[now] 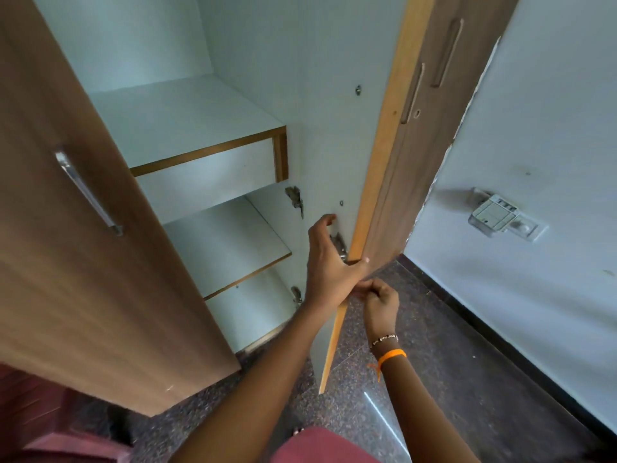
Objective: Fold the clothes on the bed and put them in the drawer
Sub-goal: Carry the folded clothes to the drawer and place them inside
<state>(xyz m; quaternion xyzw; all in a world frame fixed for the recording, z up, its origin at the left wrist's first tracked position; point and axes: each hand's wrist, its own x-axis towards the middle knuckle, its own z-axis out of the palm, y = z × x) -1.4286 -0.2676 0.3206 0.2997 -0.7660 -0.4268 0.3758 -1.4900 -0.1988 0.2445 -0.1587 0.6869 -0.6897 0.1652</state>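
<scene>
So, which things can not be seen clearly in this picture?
- Head view: bed and clothes are out of frame.
- Drawer: closed, so its inside is hidden.
- Lock on the right door: partly covered by the left hand.
- Right hand: closed; what it pinches is too small to tell.

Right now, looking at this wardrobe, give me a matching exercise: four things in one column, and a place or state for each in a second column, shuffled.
Things
1. left hand
2. right hand
3. orange band
4. switch plate

Places or states
A. fixed to the white wall on the right
B. fingers spread against the inner face of the open wardrobe door
C. tied round the right wrist
D. fingers curled, at the door's wooden edge

Pairs: 1-B, 2-D, 3-C, 4-A
</scene>
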